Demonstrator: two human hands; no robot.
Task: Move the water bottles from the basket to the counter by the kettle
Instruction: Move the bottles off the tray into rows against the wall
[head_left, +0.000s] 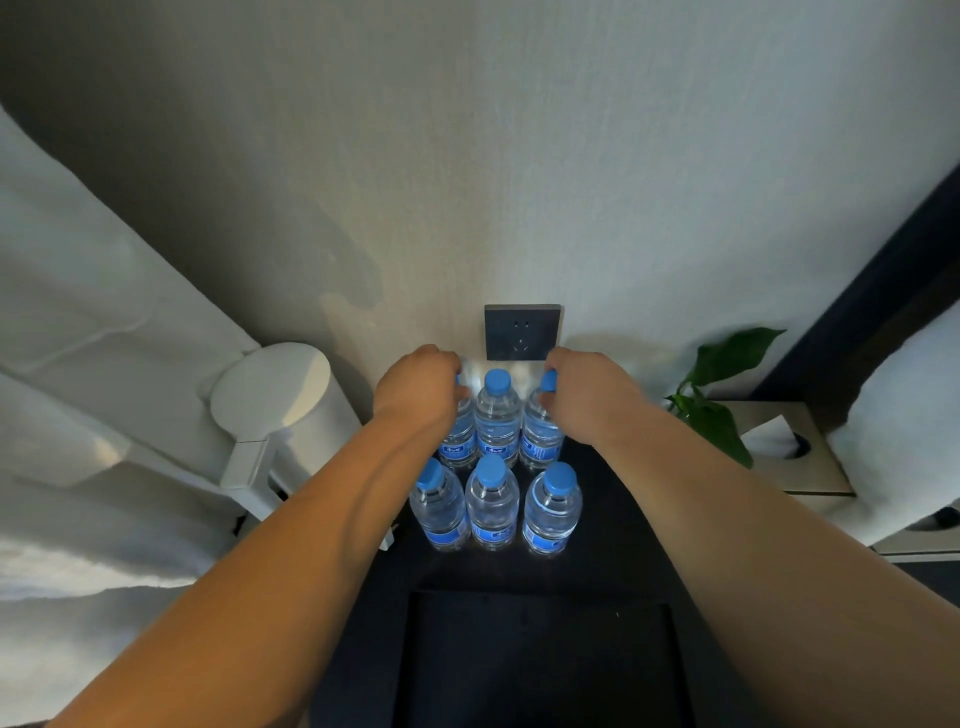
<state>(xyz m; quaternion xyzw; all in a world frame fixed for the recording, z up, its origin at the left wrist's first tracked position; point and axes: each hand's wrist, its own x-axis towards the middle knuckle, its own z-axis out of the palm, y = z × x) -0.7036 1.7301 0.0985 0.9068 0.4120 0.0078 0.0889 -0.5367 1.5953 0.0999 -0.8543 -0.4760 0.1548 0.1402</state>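
Counter (613, 519) by the white kettle (280, 415) carried six water bottles (439, 509) in two rows of three, under the wall socket (522, 332). Left hand (415, 387) curled over the neck of the back-left bottle (460, 441), with the cap mostly hidden under the fingers. Right hand (587, 395) pinched the back-right bottle (540, 441) at its blue cap. Back-middle bottle (497, 415) stood free between them, close against both; contact could not be told. Front row (492, 506) was upright, with no hand on it. Bases of the two held bottles were hidden behind it.

Judgement: placing step, late in the task — the pair in hand looked to complete the back row. Dark rectangular shape (540, 665) at the near edge might have been the basket. It was too dim to say, and no bottles showed in it.

Next move called for a clean release — fingers opening upward off the caps, and arms drawn back high enough to clear the front row's tops. Plant (722, 374) and tissue box (789, 452) sat well to the right.
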